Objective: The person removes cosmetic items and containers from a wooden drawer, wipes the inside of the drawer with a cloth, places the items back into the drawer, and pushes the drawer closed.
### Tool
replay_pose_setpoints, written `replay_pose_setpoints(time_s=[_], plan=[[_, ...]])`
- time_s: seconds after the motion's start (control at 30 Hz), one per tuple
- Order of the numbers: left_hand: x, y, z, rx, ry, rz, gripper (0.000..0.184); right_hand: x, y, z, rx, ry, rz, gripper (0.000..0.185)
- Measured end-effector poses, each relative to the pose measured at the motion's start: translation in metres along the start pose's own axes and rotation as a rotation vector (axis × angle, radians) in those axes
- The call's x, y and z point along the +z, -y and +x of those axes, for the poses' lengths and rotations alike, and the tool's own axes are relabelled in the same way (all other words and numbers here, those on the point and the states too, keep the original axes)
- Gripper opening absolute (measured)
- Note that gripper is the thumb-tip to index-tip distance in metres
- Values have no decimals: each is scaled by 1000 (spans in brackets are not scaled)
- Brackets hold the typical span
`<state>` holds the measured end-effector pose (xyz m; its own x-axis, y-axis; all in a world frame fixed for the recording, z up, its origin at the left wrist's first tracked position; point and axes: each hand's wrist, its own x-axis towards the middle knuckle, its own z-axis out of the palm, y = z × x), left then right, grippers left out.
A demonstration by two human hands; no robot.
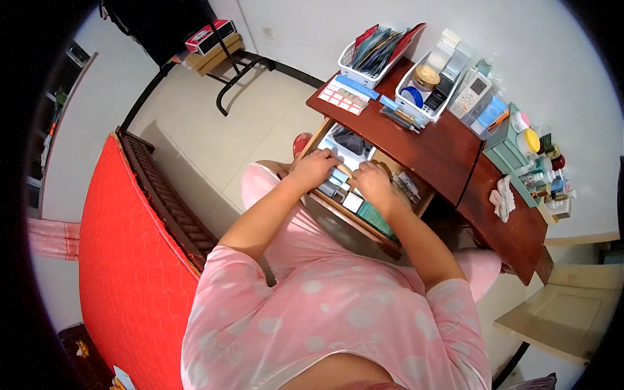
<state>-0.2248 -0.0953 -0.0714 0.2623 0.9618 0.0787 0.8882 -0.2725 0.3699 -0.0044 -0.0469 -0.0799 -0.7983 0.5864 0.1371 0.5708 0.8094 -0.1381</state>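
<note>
Both of my hands are over an open drawer [368, 225] full of small items. A slim tan piece [344, 170] spans the gap between them; its exact kind is too small to make out. My left hand [314, 168] is closed with its fingertips at the tan piece's left end. At the other end, the curled fingers of my right hand [373, 181] touch it. Below the hands are a small white box [352, 203] and a green box [376, 218]. A dark bundle [351, 140] lies on white packaging at the drawer's far side.
Above the drawer is a reddish-brown desk [448, 146]. It bears a white basket of packets [359, 70], another white basket with jars [426, 114], a remote control [470, 94], a green organizer [510, 151] and a crumpled cloth [502, 198]. A red-covered bed [133, 260] stands to the left.
</note>
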Motion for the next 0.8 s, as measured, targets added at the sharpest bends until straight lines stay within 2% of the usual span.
replay_pose_setpoints(time_s=[0.1,0.27,0.4,0.5,0.6,0.63,0.67,0.8], plan=[[-7,-2,2,13,64,70,36,-21,1,-5,28,-62,36,16],[-25,-14,16,144,-69,-94,17,-80,-21,-13,-96,-469,76,9],[-60,-55,39,204,-215,-129,14,-101,-61,-14,33,-658,64,8],[-52,-63,69,265,-297,-118,14,-99,-86,-13,206,-755,169,13],[-44,-73,99,297,-386,-124,23,-86,-98,-11,467,-749,385,20],[-42,-78,107,288,-415,-133,25,-84,-101,-11,477,-775,394,19],[-42,-82,115,258,-405,-112,37,-82,-105,-11,488,-800,403,19],[-33,-95,145,197,-496,-154,46,-78,-112,-13,512,-795,447,21]])
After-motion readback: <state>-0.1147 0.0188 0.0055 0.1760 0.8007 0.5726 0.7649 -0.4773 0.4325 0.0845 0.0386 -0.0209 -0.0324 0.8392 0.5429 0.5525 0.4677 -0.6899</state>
